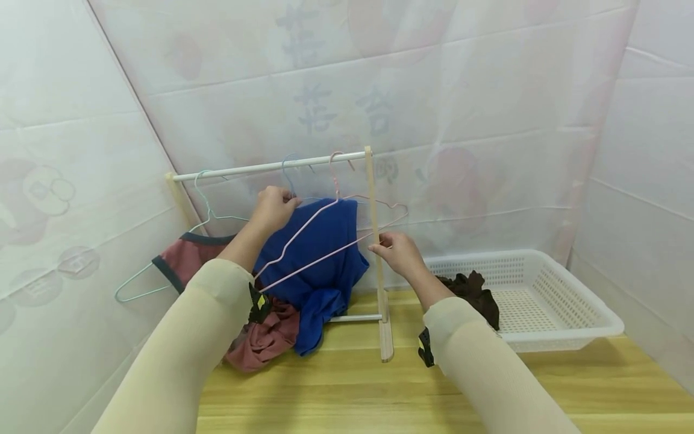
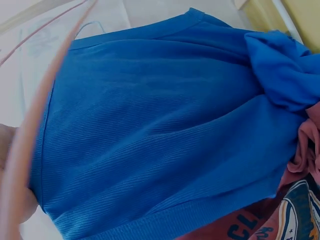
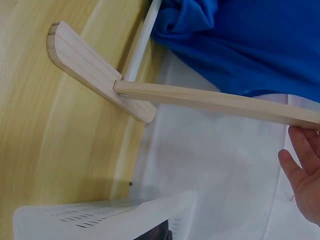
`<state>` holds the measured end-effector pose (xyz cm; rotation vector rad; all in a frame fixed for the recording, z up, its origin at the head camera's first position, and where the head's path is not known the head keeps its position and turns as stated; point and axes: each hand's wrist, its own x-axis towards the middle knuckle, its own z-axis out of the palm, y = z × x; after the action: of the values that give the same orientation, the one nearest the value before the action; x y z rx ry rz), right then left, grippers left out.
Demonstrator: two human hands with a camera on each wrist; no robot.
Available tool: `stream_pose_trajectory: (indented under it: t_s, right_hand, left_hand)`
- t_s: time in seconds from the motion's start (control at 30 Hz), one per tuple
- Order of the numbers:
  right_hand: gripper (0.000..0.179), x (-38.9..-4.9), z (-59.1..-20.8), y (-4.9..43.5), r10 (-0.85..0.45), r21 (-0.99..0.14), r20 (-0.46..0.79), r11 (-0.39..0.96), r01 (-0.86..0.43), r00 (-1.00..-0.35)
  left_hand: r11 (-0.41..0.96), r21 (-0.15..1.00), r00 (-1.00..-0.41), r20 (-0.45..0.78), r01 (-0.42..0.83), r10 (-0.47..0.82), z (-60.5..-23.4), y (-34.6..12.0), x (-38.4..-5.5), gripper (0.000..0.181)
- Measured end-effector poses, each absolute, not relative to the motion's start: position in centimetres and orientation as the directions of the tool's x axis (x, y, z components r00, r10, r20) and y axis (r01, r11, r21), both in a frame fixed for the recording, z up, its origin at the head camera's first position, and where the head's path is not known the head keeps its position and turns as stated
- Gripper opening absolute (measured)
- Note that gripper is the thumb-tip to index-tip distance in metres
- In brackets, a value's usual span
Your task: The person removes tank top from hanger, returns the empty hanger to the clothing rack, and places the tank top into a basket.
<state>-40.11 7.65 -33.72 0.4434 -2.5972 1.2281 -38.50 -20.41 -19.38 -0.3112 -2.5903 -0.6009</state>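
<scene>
My left hand point(image 1: 275, 208) pinches the upper edge of a ribbed blue garment point(image 1: 320, 253), just below the hook of a blue hanger point(image 1: 286, 172). In the left wrist view its fingers point(image 2: 25, 207) show at that edge, partly covered by a blurred pink rod. The blue hanger hooks over the rack's white bar point(image 1: 260, 167). A bare pink hanger point(image 1: 306, 229) hangs in front of the garment. My right hand point(image 1: 400, 256) is at the rack's wooden post point(image 1: 374, 211); its fingers are loosely extended, fingertips right at the wood in the right wrist view.
A dusty-red garment with dark trim point(image 1: 197, 259) hangs from a green hanger point(image 1: 203, 196) at left, its lower part bunched on the wooden table point(image 1: 325, 392). At right, a white plastic basket point(image 1: 564, 340) holds dark brown cloth point(image 1: 477, 295). Printed sheeting stands behind and at both sides.
</scene>
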Motion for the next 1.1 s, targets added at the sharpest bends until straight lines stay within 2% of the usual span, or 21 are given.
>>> stream_pose_trajectory:
  t_s: [0.3, 0.47, 0.6, 0.83, 1.1]
  right_hand:
    - [0.049, -40.2, -33.5, 6.9, -0.189, -0.713, 0.298, 0.607, -0.35, -0.936]
    - [0.049, -40.4, -33.3, 7.1, -0.199, -0.714, 0.298, 0.603, -0.357, -0.933]
    - [0.049, -40.6, -33.3, 7.5, -0.205, -0.709, 0.302, 0.605, -0.363, -0.931]
    - [0.054, -40.5, -33.3, 9.0, -0.193, -0.708, 0.292, 0.614, -0.348, -0.937]
    - [0.051, -40.4, -33.2, 9.6, -0.174, -0.716, 0.287, 0.614, -0.331, -0.942]
  left_hand:
    - [0.852, 0.393, -0.813, 0.578, 0.345, 0.063, -17.7, -21.7, -37.2, 0.026]
    - [0.858, 0.374, -0.814, 0.576, 0.352, 0.082, -18.3, -22.7, -36.4, 0.028]
    - [0.852, 0.38, -0.817, 0.569, 0.361, 0.092, -19.6, -23.7, -35.8, 0.034]
    - [0.835, 0.436, -0.845, 0.531, 0.336, 0.062, -22.3, -24.2, -35.2, 0.028]
    - [0.825, 0.466, -0.881, 0.467, 0.319, 0.077, -25.3, -24.3, -34.9, 0.028]
